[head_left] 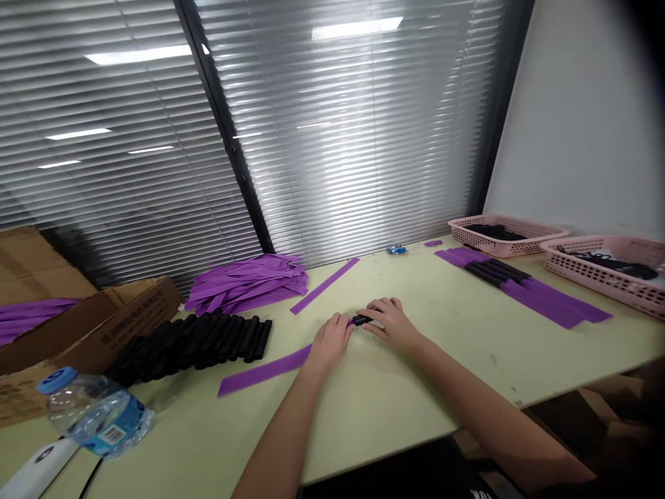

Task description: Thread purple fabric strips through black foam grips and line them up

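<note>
pale table (415,388) | hands: left (330,341), right (391,323) pinch black piece (360,319) | purple strip (264,371)

Table (405,388): pale yellow-green, plain. Strip (264,372) under left hand (328,341): solid purple. Small part (361,319) at right hand (391,321): black. Stack of strips (248,281): purple. Row of ribbed tubes (208,339): black. 2 baskets (506,235), lattice-patterned: pink. Cardboard box (98,326): brown. Water bottle (93,412): clear, blue cap, blue label. Blinds (364,138): grey, horizontal slats.
</note>
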### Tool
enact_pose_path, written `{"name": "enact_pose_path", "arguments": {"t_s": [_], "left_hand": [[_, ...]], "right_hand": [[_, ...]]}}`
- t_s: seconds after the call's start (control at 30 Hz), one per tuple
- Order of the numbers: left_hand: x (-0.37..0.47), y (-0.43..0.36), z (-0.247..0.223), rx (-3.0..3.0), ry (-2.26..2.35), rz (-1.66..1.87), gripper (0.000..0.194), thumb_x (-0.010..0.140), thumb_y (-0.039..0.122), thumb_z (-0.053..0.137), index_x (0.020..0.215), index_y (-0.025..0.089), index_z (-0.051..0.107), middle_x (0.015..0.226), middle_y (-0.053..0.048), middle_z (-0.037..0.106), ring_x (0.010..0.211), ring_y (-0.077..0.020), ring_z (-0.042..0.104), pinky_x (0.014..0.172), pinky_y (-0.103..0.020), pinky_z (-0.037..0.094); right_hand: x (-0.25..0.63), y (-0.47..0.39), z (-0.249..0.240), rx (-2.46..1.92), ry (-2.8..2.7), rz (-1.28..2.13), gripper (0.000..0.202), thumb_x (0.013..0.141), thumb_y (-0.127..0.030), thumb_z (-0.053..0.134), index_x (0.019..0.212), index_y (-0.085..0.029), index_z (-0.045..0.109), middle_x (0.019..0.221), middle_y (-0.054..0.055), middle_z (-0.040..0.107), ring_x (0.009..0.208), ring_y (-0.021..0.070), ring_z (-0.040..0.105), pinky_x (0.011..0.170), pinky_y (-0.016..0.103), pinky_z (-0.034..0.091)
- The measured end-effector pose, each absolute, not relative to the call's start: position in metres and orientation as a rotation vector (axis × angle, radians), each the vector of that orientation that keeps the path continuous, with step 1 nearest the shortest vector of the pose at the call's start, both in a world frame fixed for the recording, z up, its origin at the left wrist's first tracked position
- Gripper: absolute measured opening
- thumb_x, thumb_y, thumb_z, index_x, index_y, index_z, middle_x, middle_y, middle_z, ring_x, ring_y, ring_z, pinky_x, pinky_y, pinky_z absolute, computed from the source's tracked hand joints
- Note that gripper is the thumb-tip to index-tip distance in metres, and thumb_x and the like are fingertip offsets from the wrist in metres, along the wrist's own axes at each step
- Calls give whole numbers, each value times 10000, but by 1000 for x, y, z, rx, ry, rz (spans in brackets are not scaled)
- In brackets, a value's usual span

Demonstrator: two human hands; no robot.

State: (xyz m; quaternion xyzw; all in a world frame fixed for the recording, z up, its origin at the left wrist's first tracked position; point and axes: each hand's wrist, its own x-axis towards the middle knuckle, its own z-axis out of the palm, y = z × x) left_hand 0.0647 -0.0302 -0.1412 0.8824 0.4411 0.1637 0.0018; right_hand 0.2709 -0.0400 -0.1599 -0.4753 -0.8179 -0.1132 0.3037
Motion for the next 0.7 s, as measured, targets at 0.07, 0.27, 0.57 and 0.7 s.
{"name": "enact_pose_path", "arguments": {"t_s": [0.07,0.27,0.57,0.7], "left_hand": [[65,-31,-140,2761,1386,502,218,992,347,311,1017,209,477,1020,-51,566,888,-192,584,712,-283,436],[66,-33,-133,2701,1477,488,305,977,434,310,1106,203,462,1072,-72,575,959,-222,584,809,-323,442],[64,-33,-128,2646,1514,439,357,970,466,318,1169,201,448,1114,-89,581,1015,-227,581,839,-309,434],[63,-34,-127,2654,1503,453,316,977,438,313,1128,207,465,1093,-77,585,955,-220,597,774,-299,442]], "right_hand": [[271,-40,-159,-1264,-2168,-302,334,943,-476,433,1155,-296,618,1017,60,620,927,201,508,823,370,279],[274,-37,-156,-1320,-2129,-319,323,929,-479,465,1157,-310,620,1002,53,626,926,203,514,830,373,281],[280,-37,-155,-1336,-2116,-340,332,939,-474,440,1157,-311,630,1018,68,628,922,207,520,837,375,289],[279,-37,-156,-1320,-2125,-328,319,933,-475,458,1155,-320,627,1013,56,628,920,201,522,837,372,293]]}}
